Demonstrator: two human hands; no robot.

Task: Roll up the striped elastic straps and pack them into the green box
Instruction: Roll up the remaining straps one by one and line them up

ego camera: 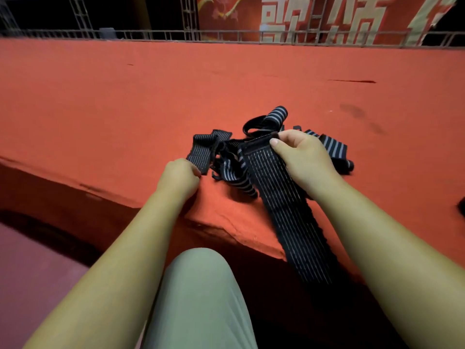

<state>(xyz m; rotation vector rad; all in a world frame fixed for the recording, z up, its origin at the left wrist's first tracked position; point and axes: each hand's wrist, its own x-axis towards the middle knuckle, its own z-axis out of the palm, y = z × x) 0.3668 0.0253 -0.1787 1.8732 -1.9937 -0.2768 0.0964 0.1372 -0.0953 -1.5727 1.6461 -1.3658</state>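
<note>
A wide red carpeted platform (125,109) is filling mid-frame. A tangle of black, white-striped elastic straps (234,157) is lying at centre. The right hand (302,157) is gripping a long strap (284,205); the left hand (180,175) is pinching a shorter strap (201,152).

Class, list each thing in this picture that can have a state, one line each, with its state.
long strap: unrolled, draped over the red carpet edge.
short strap: unrolled, crumpled.
strap pile: tangled, loose.
left hand: pinches the short strap's end.
right hand: grips the long strap's top end.
green box: not in view.
</note>
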